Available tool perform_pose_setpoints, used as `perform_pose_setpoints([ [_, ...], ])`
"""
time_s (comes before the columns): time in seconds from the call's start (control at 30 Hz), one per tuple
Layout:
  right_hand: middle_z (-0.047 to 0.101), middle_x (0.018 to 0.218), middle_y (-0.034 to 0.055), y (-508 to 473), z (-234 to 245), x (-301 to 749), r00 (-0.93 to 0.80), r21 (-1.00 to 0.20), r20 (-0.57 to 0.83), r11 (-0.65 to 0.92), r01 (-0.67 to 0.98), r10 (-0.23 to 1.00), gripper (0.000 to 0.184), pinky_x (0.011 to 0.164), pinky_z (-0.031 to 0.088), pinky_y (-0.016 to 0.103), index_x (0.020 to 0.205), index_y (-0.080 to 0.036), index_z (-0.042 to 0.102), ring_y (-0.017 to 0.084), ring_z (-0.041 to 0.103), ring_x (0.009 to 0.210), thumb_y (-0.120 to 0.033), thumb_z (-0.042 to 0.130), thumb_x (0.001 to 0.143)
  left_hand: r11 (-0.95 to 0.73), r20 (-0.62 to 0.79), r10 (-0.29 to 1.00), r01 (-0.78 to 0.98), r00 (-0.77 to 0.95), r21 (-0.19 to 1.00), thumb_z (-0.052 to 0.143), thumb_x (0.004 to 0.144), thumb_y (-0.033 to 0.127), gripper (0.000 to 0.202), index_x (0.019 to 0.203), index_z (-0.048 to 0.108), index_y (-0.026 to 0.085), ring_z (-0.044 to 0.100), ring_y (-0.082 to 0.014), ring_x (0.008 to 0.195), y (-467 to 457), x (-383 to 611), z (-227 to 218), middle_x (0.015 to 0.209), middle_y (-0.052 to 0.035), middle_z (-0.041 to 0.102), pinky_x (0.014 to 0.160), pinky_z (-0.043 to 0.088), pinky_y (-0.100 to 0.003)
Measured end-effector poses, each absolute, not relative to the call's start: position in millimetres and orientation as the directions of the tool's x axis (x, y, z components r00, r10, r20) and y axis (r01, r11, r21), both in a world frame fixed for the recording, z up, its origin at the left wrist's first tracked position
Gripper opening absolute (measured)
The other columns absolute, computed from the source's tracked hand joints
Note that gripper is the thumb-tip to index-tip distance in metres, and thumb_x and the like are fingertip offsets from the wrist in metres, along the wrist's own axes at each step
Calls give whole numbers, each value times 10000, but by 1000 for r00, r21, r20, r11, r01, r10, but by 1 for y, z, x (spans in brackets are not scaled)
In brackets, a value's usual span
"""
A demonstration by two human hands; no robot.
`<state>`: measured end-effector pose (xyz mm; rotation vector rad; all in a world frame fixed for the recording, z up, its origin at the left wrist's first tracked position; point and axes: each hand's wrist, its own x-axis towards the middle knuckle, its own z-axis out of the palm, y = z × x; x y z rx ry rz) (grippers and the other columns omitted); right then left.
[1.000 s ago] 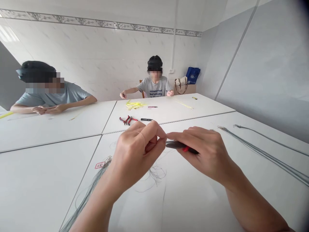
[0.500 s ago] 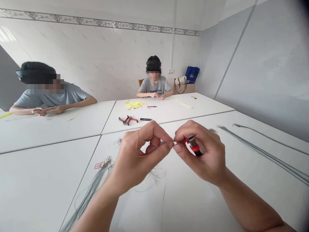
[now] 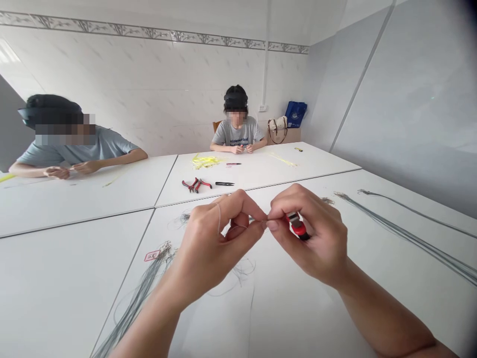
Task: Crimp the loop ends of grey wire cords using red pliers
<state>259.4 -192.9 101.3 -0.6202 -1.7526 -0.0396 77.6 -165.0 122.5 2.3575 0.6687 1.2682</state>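
Carefully, the left hand (image 3: 206, 243) pinches a thin wire (image 3: 255, 219) between its fingertips, while the right hand (image 3: 316, 236) clenches a small red and black tool (image 3: 298, 226) just beside it. If this grip gets loose, the wire may slip away and tangle with the grey wire bundles (image 3: 417, 248) on the surface (image 3: 298, 318) right of the hands

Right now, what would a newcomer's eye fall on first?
The two bare hands fill the lower middle: the left hand and right hand meet at the fingertips over a white table, the right hand gripping a small red-and-black tool. To the right lie long grey wire strands. Farther off, red-handled pliers and a tangle of yellow strands sit on the table before a seated person in a grey T-shirt.
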Motion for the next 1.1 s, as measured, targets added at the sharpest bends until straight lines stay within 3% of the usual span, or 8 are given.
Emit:
perform_pose_setpoints([
  [0.3,538,815,-7,-193,101,258,-159,-254,919,851,460,360,216,564,403,237,927,-198,515,95,466,702,7,562,880,-835,675,550,290,493,468,662,855,69,180,880,605,237,297,-48,482,-167,74,130,596,101,341,466,286,-171],
  [0.5,520,811,-8,-195,99,258,-168,-257,911,838,482,376,220,580,401,244,931,-207,497,103,450,703,4,542,890,-813,647,574,256,501,523,635,883,93,151,854,594,236,206,-64,469,-168,69,135,568,99,227,419,195,-197],
  [0.77,515,821,-8,-194,99,259,-156,-298,894,819,490,419,184,580,385,242,940,-212,487,100,441,683,-35,533,925,-768,615,635,296,467,569,619,858,80,163,799,618,232,191,-64,446,-166,72,135,539,97,188,409,225,-197],
  [0.83,513,822,-12,-193,98,260,-152,-301,893,813,498,423,164,581,381,241,940,-214,487,97,443,675,-58,538,939,-769,633,637,306,440,561,634,862,85,158,808,626,234,243,-64,447,-165,73,134,526,99,246,440,303,-194],
  [0.9,508,817,-19,-190,98,262,-138,-307,891,798,519,433,142,582,374,238,941,-216,490,93,442,664,-86,546,950,-781,665,624,289,411,554,630,890,105,140,832,640,232,407,-75,510,-162,73,134,558,79,411,540,420,-206],
  [1.0,505,809,-25,-179,98,269,-88,-339,878,742,579,470,99,589,363,237,923,-215,494,92,446,652,-138,537,970,-803,703,591,211,395,557,600,958,190,113,871,664,221,638,-149,882,-156,72,136,880,-26,678,758,525,-264],
  [1.07,511,792,-25,-165,99,280,-38,-371,861,678,634,507,89,601,363,241,899,-212,492,97,448,642,-189,517,981,-791,706,601,151,374,593,585,991,267,138,885,662,221,636,-192,1068,-151,70,137,1049,-62,700,849,540,-299],
  [1.1,515,778,-26,-157,99,288,-15,-392,845,637,664,535,94,607,363,244,890,-210,493,101,447,635,-217,510,982,-772,698,622,127,355,623,573,1004,299,159,889,654,224,640,-195,1060,-147,68,137,1039,-61,701,859,542,-310],
])
